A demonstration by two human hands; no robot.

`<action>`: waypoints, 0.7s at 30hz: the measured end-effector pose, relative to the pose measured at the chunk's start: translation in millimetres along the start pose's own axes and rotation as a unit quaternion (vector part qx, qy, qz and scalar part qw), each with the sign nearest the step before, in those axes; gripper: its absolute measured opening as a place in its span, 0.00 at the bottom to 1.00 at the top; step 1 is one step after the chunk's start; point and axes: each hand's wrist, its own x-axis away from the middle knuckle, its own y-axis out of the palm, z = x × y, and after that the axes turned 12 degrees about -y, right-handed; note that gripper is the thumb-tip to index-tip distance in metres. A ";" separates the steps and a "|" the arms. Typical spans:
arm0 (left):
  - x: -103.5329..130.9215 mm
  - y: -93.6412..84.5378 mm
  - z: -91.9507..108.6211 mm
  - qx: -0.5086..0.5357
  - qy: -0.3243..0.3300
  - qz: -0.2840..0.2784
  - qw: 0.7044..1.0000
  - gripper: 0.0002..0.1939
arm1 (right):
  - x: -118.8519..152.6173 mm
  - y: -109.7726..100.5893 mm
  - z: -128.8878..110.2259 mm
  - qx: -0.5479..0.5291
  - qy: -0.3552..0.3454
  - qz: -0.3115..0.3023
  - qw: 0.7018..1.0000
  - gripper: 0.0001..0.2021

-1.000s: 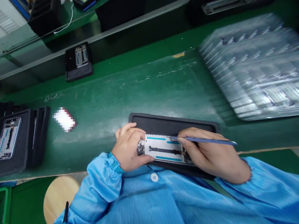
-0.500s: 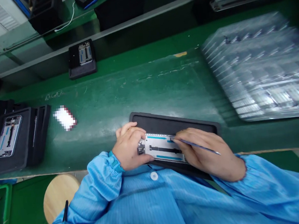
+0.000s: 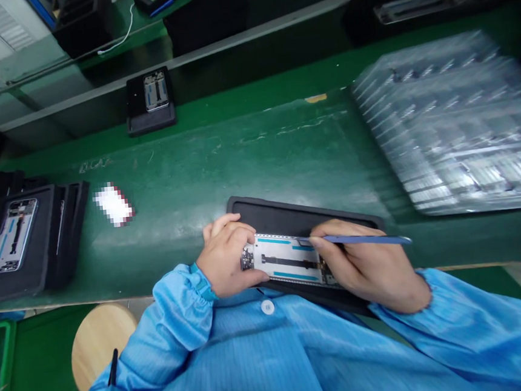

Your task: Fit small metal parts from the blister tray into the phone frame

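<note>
My left hand [image 3: 226,256] grips the left end of a silvery phone frame [image 3: 279,250] with blue strips and a dark cable across it. The frame lies over a black foam tray [image 3: 271,211] at the bench's front edge. Pinched in my right hand [image 3: 369,265] is a thin blue tool [image 3: 369,238]. Its handle points right and its tip rests at or just above the frame's upper edge, near a short blue strip. My right fingers hang over the frame's right part and partly hide it.
Stacked black trays [image 3: 48,238] with a phone frame stand at the left. A white and red item [image 3: 114,204] lies beside them. Another tray [image 3: 151,121] sits at the back. Clear plastic trays [image 3: 459,123] are piled at the right. A round stool [image 3: 102,343] is below.
My right hand has shifted slightly, and the tool has swung from slanting down to nearly level. More of the frame's right end shows. The left hand keeps its grip.
</note>
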 end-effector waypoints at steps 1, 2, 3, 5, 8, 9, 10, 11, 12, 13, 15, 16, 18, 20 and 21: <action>0.0 -0.1 0.0 0.001 0.000 0.001 1.000 0.35 | 0.0 0.0 0.2 0.000 0.001 0.001 1.000 0.08; 0.0 -0.3 0.0 0.002 0.002 0.002 1.000 0.35 | 0.0 0.2 0.3 0.004 -0.002 0.004 1.000 0.08; 0.0 -0.5 0.1 0.004 0.004 0.003 1.000 0.35 | -0.1 0.6 0.2 0.010 -0.010 0.008 1.000 0.07; 0.0 -1.0 0.5 0.003 0.006 0.002 1.000 0.35 | -0.1 1.9 -0.7 0.022 -0.032 0.012 0.999 0.07; 0.0 -1.4 1.4 -0.001 -0.004 -0.008 1.000 0.34 | 1.4 4.7 -3.3 0.036 -0.062 0.008 0.997 0.05; 0.0 -1.4 1.7 -0.002 -0.007 -0.010 1.000 0.34 | 2.2 5.5 -4.1 0.040 -0.072 0.010 0.997 0.04; 0.1 -1.3 2.0 -0.003 -0.009 -0.012 1.000 0.34 | 3.0 6.2 -4.9 0.047 -0.081 0.014 0.996 0.04; 0.2 -1.1 2.1 -0.003 -0.010 -0.012 1.000 0.33 | 3.8 6.8 -5.5 0.054 -0.090 0.021 0.994 0.05; 0.4 -0.9 2.1 -0.002 -0.011 -0.011 1.000 0.33 | 4.4 7.1 -6.0 0.060 -0.097 0.027 0.993 0.06; 0.5 -0.7 2.0 -0.001 -0.010 -0.008 1.000 0.33 | 4.8 7.4 -6.4 0.065 -0.101 0.032 0.992 0.07; 0.7 -0.4 1.5 0.002 -0.006 -0.003 1.000 0.33 | 5.1 7.8 -6.9 0.068 -0.094 0.036 0.993 0.06; 0.8 -0.4 1.2 0.003 -0.003 -0.002 1.000 0.33 | 5.1 8.1 -7.1 0.067 -0.086 0.035 0.993 0.06; 0.8 -0.4 0.6 0.003 0.000 -0.004 1.000 0.33 | 5.0 8.8 -7.6 0.067 -0.073 0.034 0.995 0.05; 0.6 -0.5 0.3 0.001 -0.004 -0.012 1.000 0.33 | 4.8 9.3 -7.8 0.071 -0.068 0.038 0.994 0.04; 0.4 -0.5 0.2 -0.001 -0.007 -0.015 1.000 0.33 | 4.6 9.2 -7.6 0.072 -0.066 0.039 0.994 0.04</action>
